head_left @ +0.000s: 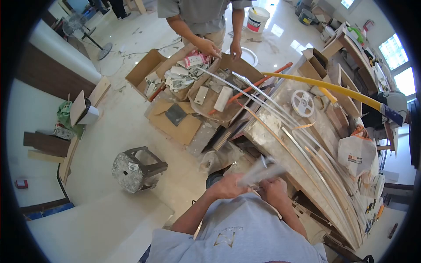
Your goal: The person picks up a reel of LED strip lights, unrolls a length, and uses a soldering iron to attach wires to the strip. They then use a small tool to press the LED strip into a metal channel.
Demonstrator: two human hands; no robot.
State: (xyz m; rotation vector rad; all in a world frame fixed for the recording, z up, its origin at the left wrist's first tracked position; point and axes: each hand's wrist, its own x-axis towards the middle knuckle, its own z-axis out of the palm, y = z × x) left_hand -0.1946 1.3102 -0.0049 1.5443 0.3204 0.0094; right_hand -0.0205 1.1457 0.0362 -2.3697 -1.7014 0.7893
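The left hand (228, 186) had its fingers closed on a pale translucent piece (262, 173), blurred in front of the wearer's grey shirt (239, 228). The right hand (272, 192) was just beside it, its fingers bent inward; whether that grip pinched the piece, I cannot tell. The piece was near the left edge of the desk (269, 127), toward the wearer. Long thin strips (302, 142) ran lengthwise over the desk, bowing toward its right edge, and a white reel (302, 103) lay near its far end. A yellow strip (324, 84) crossed above that end. A white bag (357, 153) was by the right edge. Past the far left corner were open cardboard boxes (239, 65), where another person (197, 22) stood. A round-topped stool (127, 172) was on the floor (144, 219), well apart from the desk.
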